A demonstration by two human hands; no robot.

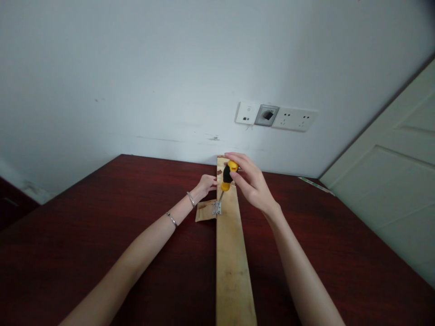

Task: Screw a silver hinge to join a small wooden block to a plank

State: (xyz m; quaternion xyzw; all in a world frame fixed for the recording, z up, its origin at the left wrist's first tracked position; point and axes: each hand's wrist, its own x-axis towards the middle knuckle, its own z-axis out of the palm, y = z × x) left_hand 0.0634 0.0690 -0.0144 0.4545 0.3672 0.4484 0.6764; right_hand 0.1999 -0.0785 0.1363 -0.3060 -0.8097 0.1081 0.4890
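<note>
Screwdriver (226, 174) is sitting clamped in right hand (252, 184), tip reaching hinge (219, 209) on plank (231, 258); that hand is partly hiding plank's far end. Left hand (206, 183) is touching plank's left edge, grip unclear, wood piece (205, 212) lying near wrist, table (142, 192) underneath.

No text, brand or number can be read. Faint marks on the white wall plate (247, 112) at one o'clock and greenish print on the pale strip (316, 185) at three o'clock are too small; the screwdriver (226, 174) shows no legible lettering.
</note>
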